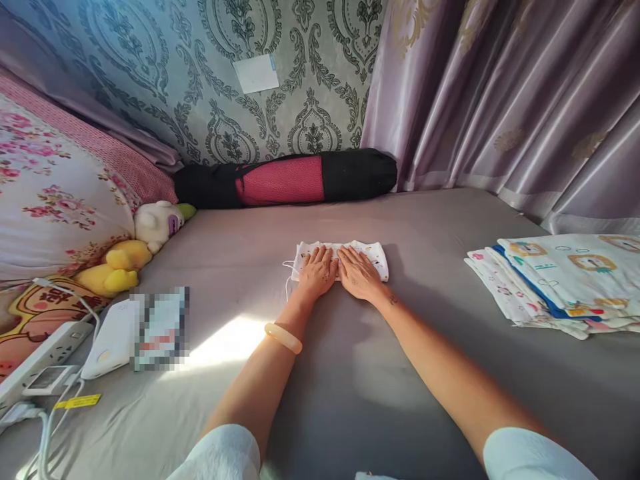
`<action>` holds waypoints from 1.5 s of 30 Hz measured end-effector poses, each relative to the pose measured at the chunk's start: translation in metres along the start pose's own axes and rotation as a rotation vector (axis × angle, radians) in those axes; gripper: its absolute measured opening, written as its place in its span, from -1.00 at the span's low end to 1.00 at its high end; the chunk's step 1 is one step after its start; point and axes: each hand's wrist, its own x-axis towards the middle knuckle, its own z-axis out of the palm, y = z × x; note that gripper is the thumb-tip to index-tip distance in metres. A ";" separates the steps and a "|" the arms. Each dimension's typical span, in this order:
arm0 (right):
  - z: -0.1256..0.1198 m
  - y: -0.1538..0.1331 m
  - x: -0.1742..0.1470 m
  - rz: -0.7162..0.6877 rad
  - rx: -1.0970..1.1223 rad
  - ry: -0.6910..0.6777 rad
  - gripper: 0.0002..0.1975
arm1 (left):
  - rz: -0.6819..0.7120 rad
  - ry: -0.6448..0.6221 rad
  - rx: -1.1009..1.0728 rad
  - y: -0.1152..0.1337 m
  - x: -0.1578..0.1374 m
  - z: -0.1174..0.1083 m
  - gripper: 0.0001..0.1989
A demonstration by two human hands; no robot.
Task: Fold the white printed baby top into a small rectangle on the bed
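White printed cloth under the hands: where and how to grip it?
Probably best: pinch the two short ends of the white printed cloth, coming in from its left and right sides, low over the grey sheet. It lies flat, wider than deep; the left hand and right hand cover its middle, leaving both ends exposed. Avoid the thin white cord at the left end.

Bangle [283, 338]: cream, smooth, thick, rounded; on left forearm [257, 393].
Left sleeve [227, 450]: pale bluish-white, plain, shoulderward of the bangle.
Right sleeve [530, 453]: matching, on the arm [445, 353] opposite the bangle.
Wrist marking [393, 301]: small, dark, also opposite the bangle; I can't make out its design.
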 end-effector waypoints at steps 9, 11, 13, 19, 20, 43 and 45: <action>-0.004 0.006 0.001 0.143 -0.097 0.002 -0.41 | -0.117 0.049 0.047 -0.008 0.006 0.003 -0.38; -0.006 0.007 0.000 0.186 -0.118 -0.006 -0.41 | -0.113 0.084 0.055 -0.010 0.007 0.005 -0.37; -0.008 0.010 -0.001 0.233 -0.138 -0.014 -0.40 | -0.101 0.114 0.059 -0.013 0.007 0.007 -0.38; -0.015 0.022 -0.005 0.320 -0.165 -0.052 -0.40 | -0.165 0.064 0.070 -0.028 0.005 0.004 -0.39; -0.016 0.023 -0.005 0.327 -0.163 -0.061 -0.40 | -0.179 0.043 0.069 -0.031 0.004 0.002 -0.39; -0.022 0.022 -0.006 0.349 -0.164 0.067 -0.39 | -0.152 0.143 0.115 -0.038 -0.001 -0.010 -0.39; -0.021 0.016 -0.004 0.288 -0.153 0.090 -0.39 | -0.071 0.178 0.129 -0.031 0.000 -0.012 -0.40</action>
